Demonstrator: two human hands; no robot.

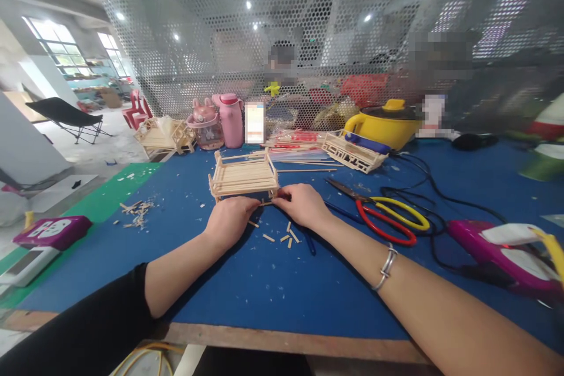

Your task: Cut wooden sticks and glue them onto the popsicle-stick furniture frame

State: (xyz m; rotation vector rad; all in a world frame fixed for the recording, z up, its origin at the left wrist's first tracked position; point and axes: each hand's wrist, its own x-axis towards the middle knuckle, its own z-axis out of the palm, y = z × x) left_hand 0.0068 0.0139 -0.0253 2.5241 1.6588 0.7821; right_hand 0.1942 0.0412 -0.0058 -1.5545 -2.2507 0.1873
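Observation:
A small bed-like frame of wooden sticks (242, 179), with corner posts and low rails, stands on the table. My left hand (233, 218) is closed at its near side, fingertips pinched at the left end of a short wooden stick (267, 203). From the right, my right hand (302, 204) pinches the other end of that stick, close by the frame's front right corner post. Both sets of fingertips are partly hidden. Several cut stick pieces (289, 235) lie just in front of my hands.
Scissors with red and yellow handles (388, 220) lie right of my right hand, near black cables and a purple tool (502, 252). Stick offcuts (136, 213) lie left. Behind stand a pink bottle (230, 120), a yellow pot (385, 126) and another stick frame (355, 153). A person sits beyond the mesh.

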